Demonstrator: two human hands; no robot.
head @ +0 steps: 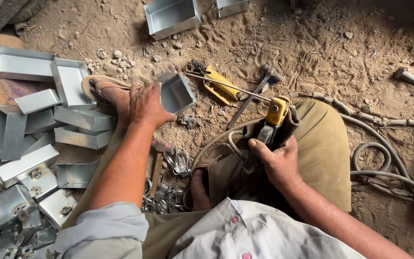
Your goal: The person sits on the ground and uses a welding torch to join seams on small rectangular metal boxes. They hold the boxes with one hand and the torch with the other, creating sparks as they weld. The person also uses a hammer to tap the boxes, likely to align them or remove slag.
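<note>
From the head view, the left hand [147, 104] is laid palm-down, fingers spread, on the rim of an open metal box [177, 93], nothing being gripped; right of that box, the right hand [278, 160] is closed around a yellow welding holder [270, 122]; left of the box, folded metal boxes [49, 120] are heaped on a sandy floor [322, 52].

Open square grey sheet-metal box [176, 93]: dull, smooth metal.
Yellow-bodied welding holder [275, 115]: glossy plastic, wrapped in rough cloth.
Sandy brown ground [312, 52]: matt, gritty, stony.
Grey hose [384, 148]: dusty rubber.
</note>
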